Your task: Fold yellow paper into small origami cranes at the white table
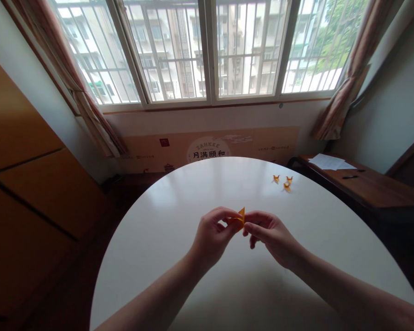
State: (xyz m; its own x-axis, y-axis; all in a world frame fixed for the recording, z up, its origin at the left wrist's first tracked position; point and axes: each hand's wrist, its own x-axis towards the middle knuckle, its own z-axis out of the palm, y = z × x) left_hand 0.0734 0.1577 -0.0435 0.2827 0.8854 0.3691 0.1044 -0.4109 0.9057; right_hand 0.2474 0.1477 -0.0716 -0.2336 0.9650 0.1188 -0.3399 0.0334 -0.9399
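Note:
A small piece of folded orange paper (pixel 242 213) is held up over the white table between my two hands. My left hand (pixel 214 232) pinches it from the left, with thumb and index finger closed on it. From the other side, the thumb and index finger of my right hand (pixel 267 230) grip its right edge, the other fingers curled below. Fingertips hide much of the paper; one pointed corner sticks up between them. Three small folded orange paper figures (pixel 287 186), which look like birds, stand on the table beyond my right hand.
The round white table (pixel 141 257) fills the area under my arms. On the right is a brown wooden bench (pixel 382 184) with white paper sheets (pixel 331 162) and a dark thin object. A flat printed box (pixel 138 142) stands beneath the barred window; an orange-brown cabinet (pixel 37 193) is left.

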